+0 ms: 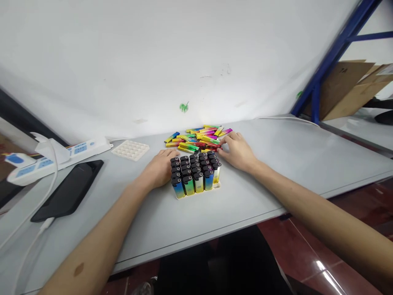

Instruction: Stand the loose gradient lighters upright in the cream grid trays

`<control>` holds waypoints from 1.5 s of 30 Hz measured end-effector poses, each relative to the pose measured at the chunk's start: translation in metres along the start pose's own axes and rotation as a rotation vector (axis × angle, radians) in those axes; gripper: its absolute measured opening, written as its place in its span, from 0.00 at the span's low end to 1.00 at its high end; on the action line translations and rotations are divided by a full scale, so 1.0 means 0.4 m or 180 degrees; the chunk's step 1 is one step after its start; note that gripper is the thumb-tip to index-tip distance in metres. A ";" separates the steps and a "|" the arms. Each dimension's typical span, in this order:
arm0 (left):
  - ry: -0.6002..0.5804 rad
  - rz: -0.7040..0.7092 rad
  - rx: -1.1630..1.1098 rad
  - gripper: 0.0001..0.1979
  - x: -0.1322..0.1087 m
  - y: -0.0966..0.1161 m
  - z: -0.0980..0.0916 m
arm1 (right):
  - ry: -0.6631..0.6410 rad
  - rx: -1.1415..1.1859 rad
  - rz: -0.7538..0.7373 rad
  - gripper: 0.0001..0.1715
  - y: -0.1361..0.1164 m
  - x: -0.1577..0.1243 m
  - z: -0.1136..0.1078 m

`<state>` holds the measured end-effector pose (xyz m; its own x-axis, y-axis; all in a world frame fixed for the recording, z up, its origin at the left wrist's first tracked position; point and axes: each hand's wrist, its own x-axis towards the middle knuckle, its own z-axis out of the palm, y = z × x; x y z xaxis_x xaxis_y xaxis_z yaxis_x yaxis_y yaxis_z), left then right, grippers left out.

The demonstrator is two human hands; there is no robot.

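Note:
Upright lighters [198,182] with black tops and blue, green, silver and gold bodies stand in rows in a white holder [216,186]. At the holder's left side rests my left hand [162,166], its fingers stretched forward beside the rear lighters; the fingertips are partly hidden. Behind the holder lies a loose pile of shiny metallic lighter sleeves [188,147] in gold, green, red, purple and blue. My right hand [238,151] is at the pile's right edge, thumb and fingers closed around the end of a red metallic sleeve [211,145].
A white holder with square cells [131,150] lies flat on the grey table [172,229], left of the pile. Farther left are a black phone [69,192] on a white cable and a power strip [81,149]. A white wall backs the table; cardboard boxes [350,90] stand beyond the blue frame [330,57].

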<state>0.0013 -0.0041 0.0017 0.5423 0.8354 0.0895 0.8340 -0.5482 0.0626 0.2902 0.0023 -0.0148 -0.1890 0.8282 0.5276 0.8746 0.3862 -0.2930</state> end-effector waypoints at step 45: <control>0.0051 0.0043 -0.0161 0.15 -0.003 0.020 -0.020 | -0.0370 0.2841 0.1809 0.27 -0.014 0.009 -0.051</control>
<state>0.0065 -0.0100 0.0102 0.5515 0.8274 0.1066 0.8202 -0.5611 0.1114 0.2938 -0.0052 0.0048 0.0614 0.9961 0.0639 0.2126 0.0495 -0.9759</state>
